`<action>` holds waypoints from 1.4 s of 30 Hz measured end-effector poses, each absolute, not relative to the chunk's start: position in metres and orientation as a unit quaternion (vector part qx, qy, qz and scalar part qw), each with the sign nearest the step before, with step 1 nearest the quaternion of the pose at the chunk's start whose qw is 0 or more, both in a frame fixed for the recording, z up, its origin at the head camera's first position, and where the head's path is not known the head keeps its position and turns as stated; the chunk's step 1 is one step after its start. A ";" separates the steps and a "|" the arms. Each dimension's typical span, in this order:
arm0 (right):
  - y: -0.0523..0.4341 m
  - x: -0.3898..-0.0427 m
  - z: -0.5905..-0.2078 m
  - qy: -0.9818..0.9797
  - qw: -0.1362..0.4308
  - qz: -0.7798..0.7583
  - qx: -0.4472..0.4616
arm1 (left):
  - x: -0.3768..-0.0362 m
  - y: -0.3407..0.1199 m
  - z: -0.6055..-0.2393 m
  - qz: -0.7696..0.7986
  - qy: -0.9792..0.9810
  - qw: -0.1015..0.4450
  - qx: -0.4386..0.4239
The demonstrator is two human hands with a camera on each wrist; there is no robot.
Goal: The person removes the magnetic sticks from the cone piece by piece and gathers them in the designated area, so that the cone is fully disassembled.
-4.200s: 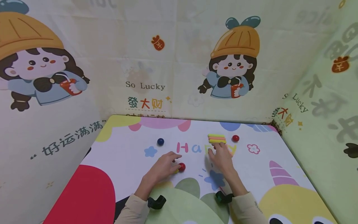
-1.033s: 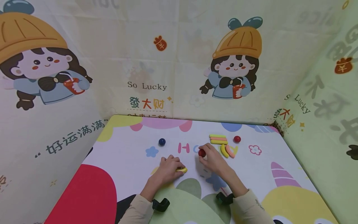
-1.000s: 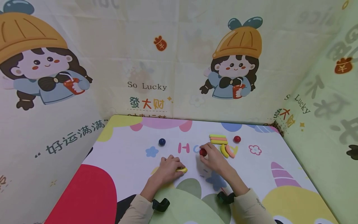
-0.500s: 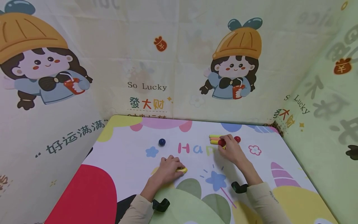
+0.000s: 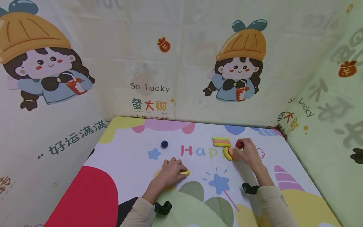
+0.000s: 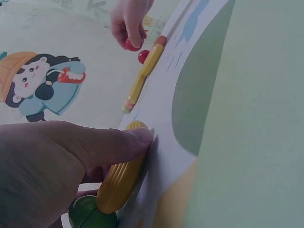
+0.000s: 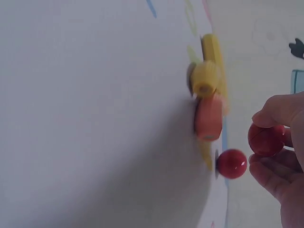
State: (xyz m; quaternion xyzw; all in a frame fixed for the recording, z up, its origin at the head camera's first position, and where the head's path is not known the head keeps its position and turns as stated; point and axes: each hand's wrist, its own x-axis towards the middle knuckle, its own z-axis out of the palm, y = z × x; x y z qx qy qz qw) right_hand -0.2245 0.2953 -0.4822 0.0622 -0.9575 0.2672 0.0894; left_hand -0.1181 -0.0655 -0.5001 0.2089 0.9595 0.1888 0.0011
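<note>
My left hand [image 5: 170,171] rests low at the middle of the table, its thumb and fingers pinching a yellow ribbed toy piece [image 6: 122,183]. Against that piece's lower end in the left wrist view sits a green ball [image 6: 92,212], which the hand hides from the head view. Farther right, my right hand [image 5: 249,153] holds a red ball [image 7: 267,140] between thumb and fingertips. Close beside it, a second red ball [image 7: 232,164] lies on the table. Next to my right hand are a curved yellow piece [image 5: 227,154] and a curved pink piece [image 7: 209,118], partly covered in the head view.
Behind the curved pieces, a light yellow stick [image 5: 220,138], a pink stick [image 5: 221,141] and a yellow stick [image 5: 222,145] lie side by side. A dark blue ball [image 5: 164,144] sits at the back left. Printed cloth walls [image 5: 181,78] stand around the table [image 5: 130,151].
A red ball lay beside my left hand at first; my right hand, then over the curved pieces, has since taken it and carried it right to the other red ball. My left hand stays nearly still.
</note>
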 end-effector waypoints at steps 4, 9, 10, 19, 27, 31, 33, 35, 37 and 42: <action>0.305 -0.227 -0.487 -0.959 0.092 0.263 0.049 | -0.118 -0.066 -0.499 0.187 0.960 0.002 0.209; 0.313 -0.231 -0.491 -0.961 0.067 0.268 0.015 | -0.118 -0.066 -0.499 0.188 0.960 0.003 0.210; 0.315 -0.232 -0.492 -0.961 0.062 0.269 0.008 | -0.118 -0.067 -0.499 0.188 0.959 0.002 0.211; 0.324 -0.238 -0.498 -0.962 0.035 0.269 -0.034 | -0.120 -0.068 -0.500 0.189 0.958 0.002 0.214; 0.325 -0.239 -0.501 -0.961 0.039 0.270 -0.032 | -0.121 -0.069 -0.499 0.191 0.957 -0.001 0.216; 0.325 -0.240 -0.503 -0.961 0.048 0.271 -0.029 | -0.121 -0.069 -0.499 0.188 0.958 0.000 0.216; 0.325 -0.240 -0.504 -0.961 0.052 0.270 -0.028 | -0.122 -0.069 -0.499 0.189 0.958 0.001 0.215; 0.325 -0.240 -0.504 -0.961 0.053 0.268 -0.027 | -0.122 -0.069 -0.499 0.191 0.958 0.003 0.212; 0.325 -0.240 -0.505 -0.962 0.054 0.267 -0.027 | -0.123 -0.069 -0.500 0.192 0.958 0.004 0.212; 0.324 -0.240 -0.505 -0.963 0.052 0.264 -0.029 | -0.123 -0.070 -0.499 0.192 0.958 0.005 0.212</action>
